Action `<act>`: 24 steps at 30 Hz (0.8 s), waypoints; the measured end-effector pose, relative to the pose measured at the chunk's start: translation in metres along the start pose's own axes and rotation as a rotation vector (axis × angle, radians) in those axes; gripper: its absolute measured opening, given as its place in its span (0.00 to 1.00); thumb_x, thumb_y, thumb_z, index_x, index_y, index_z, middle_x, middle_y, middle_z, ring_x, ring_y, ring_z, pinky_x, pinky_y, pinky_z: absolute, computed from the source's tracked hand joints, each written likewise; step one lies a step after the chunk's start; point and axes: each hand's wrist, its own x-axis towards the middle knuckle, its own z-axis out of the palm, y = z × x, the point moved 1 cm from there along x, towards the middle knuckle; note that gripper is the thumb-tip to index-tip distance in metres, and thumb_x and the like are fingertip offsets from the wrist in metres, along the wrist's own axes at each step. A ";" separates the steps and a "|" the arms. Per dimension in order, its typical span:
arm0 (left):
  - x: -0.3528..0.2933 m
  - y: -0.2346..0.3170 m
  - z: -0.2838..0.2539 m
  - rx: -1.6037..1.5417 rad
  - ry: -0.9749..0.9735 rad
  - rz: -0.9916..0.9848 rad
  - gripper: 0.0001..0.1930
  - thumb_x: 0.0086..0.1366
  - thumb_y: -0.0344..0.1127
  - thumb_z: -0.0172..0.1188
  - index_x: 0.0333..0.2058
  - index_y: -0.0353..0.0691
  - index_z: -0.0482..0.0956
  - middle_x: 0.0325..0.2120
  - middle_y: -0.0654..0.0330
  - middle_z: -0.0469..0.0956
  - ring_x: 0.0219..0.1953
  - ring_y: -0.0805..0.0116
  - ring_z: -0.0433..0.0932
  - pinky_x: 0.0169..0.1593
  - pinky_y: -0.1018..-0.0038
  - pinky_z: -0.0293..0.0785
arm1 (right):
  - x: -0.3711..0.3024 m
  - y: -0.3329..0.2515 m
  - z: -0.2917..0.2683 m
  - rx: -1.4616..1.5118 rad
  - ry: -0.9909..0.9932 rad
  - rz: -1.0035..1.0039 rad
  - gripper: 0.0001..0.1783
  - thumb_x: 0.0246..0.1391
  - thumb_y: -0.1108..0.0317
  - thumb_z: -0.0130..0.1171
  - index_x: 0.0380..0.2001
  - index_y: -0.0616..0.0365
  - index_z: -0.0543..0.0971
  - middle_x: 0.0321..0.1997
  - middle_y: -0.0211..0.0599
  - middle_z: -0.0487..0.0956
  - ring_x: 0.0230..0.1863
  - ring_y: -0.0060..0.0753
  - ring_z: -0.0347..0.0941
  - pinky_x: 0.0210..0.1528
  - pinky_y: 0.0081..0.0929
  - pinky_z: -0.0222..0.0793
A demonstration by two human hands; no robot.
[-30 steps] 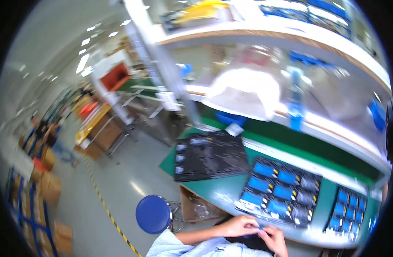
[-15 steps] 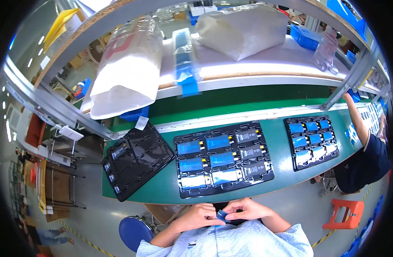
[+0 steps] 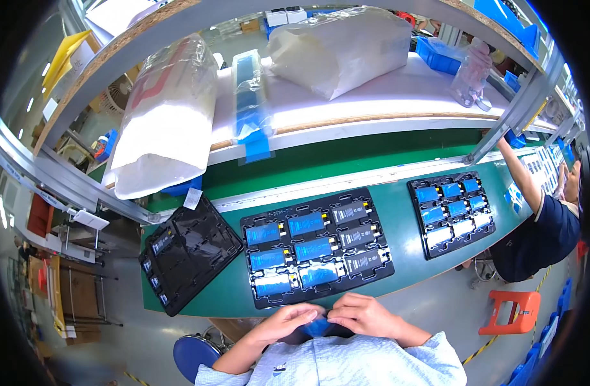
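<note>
both hands, left hand (image 3: 287, 321) and right hand (image 3: 366, 315), pinched a small blue piece (image 3: 317, 327) together, just below the black tray (image 3: 317, 246), close for control.

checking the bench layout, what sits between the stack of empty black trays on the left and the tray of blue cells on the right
In the head view, one black tray of blue and dark cells lies between the empty black trays and the right tray.

Bare green bench (image 3: 411, 248) between black trays (image 3: 317, 248)
</note>
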 end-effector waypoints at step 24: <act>-0.009 0.136 -0.039 0.726 0.524 0.450 0.07 0.67 0.31 0.54 0.40 0.37 0.77 0.24 0.59 0.79 0.23 0.72 0.77 0.27 0.76 0.71 | 0.065 0.133 -0.111 0.531 0.537 0.607 0.09 0.56 0.65 0.62 0.31 0.62 0.78 0.23 0.26 0.77 0.21 0.14 0.69 0.22 0.15 0.63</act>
